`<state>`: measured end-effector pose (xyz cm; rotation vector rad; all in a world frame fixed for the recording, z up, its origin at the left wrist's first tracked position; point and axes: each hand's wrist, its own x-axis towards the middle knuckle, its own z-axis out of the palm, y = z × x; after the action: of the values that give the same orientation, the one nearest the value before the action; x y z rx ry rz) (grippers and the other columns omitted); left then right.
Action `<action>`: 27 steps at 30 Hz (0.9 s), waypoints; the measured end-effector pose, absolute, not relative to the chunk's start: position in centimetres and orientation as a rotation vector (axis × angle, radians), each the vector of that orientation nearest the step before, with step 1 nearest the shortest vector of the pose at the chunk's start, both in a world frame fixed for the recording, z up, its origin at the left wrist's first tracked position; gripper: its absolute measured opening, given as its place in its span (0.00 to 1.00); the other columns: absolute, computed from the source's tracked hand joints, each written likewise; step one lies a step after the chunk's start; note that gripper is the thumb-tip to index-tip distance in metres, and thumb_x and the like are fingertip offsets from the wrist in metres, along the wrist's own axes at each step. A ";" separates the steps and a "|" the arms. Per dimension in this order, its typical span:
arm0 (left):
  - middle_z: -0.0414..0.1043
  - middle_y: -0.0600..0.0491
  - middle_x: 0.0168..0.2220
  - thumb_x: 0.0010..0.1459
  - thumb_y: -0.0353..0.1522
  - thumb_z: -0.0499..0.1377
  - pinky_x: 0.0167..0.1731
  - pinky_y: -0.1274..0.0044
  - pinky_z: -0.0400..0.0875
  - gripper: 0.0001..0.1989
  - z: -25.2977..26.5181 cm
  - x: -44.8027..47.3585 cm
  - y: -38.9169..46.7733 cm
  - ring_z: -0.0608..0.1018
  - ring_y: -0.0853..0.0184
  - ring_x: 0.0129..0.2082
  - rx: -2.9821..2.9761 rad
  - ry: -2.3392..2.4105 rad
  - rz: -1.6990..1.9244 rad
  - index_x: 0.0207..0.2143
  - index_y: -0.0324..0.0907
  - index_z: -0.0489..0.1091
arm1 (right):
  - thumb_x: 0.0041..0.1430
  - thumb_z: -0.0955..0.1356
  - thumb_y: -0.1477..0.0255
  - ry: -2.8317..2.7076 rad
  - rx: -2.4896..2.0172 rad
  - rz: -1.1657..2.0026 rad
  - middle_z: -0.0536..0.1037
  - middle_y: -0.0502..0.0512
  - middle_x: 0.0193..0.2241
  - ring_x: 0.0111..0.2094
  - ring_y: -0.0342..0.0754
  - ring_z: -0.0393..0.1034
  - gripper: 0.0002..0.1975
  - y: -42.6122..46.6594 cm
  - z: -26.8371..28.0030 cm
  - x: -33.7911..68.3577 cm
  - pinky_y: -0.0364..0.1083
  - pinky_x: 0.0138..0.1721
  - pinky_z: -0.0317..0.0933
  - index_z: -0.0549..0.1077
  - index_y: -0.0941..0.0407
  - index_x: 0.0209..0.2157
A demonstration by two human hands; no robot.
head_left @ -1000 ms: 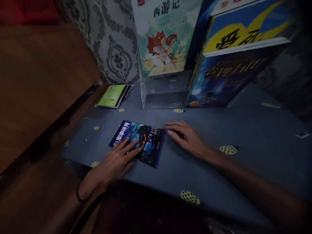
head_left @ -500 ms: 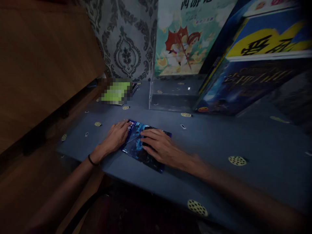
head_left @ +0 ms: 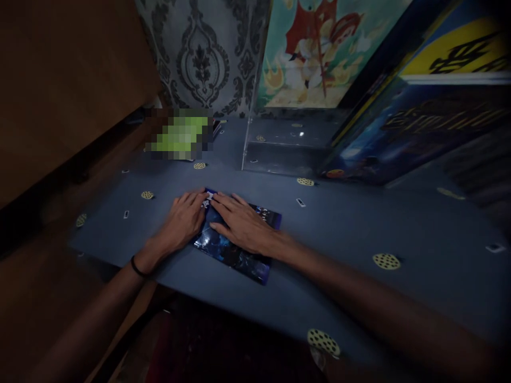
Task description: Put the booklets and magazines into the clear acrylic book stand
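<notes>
A thin, glossy dark-blue booklet (head_left: 235, 259) lies flat on the blue patterned tabletop (head_left: 339, 223), slightly turned. On its left edge rests my left hand (head_left: 186, 215), fingers stretched forward, a dark band round the wrist. My right hand (head_left: 245, 223) lies flat across the cover, fingers pointing to the upper left corner and close to the left hand's fingertips. Both palms face down, and neither hand grips the booklet. Part of the cover is hidden under the right hand.
At the back stands a clear acrylic rack (head_left: 283, 159) with a green picture book (head_left: 311, 58) behind it. To the right a dark-blue book (head_left: 371, 143) leans upright. A blurred green item (head_left: 181, 135) lies at the back left. A wooden panel (head_left: 72, 80) rises on the left.
My right hand has slid left and away from me over the cover, towards the upper left corner. My left hand stays at the left edge. The camera view has shifted closer.
</notes>
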<state>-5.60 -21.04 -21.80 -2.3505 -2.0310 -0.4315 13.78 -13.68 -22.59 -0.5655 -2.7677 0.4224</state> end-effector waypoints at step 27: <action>0.72 0.48 0.39 0.71 0.37 0.50 0.41 0.65 0.75 0.11 -20.7 -2.6 -26.1 0.76 0.57 0.41 -2.170 -2.083 -0.476 0.46 0.42 0.69 | 0.71 0.62 0.68 -2.479 -0.888 -0.071 0.76 0.64 0.40 0.41 0.57 0.70 0.18 -19.2 -23.2 23.2 0.56 0.42 0.71 0.74 0.62 0.54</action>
<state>-2.57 -26.09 -20.71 -2.1704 -2.0827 -0.4764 23.23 -19.19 -23.24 -0.8880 -2.4795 -0.0712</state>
